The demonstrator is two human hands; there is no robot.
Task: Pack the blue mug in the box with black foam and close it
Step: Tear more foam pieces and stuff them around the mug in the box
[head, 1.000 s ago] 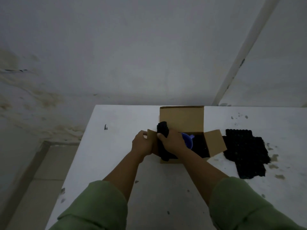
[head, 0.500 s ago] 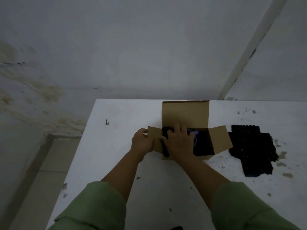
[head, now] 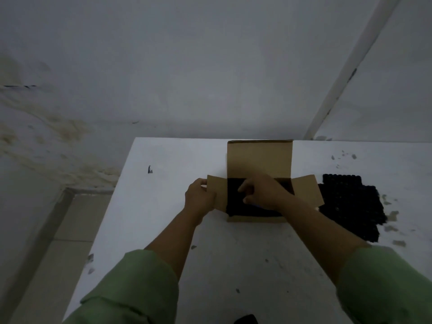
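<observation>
A brown cardboard box point(head: 259, 160) stands open on the white table, its lid flap upright at the back and its side flaps spread. Black foam point(head: 235, 202) fills the left part of its inside. My left hand point(head: 198, 195) grips the box's left side flap. My right hand point(head: 264, 191) rests over the box opening, fingers curled against the foam. The blue mug is hidden under my right hand and the foam; only a faint bluish edge shows below the palm.
A second sheet of black foam point(head: 346, 206) lies on the table to the right of the box. The white table point(head: 163, 230) has dark specks and ends at a left edge with tiled floor below. A wall rises close behind.
My right hand pushed the foam piece down from above the box's left edge into the box, covering the blue mug. My left hand stayed on the left flap.
</observation>
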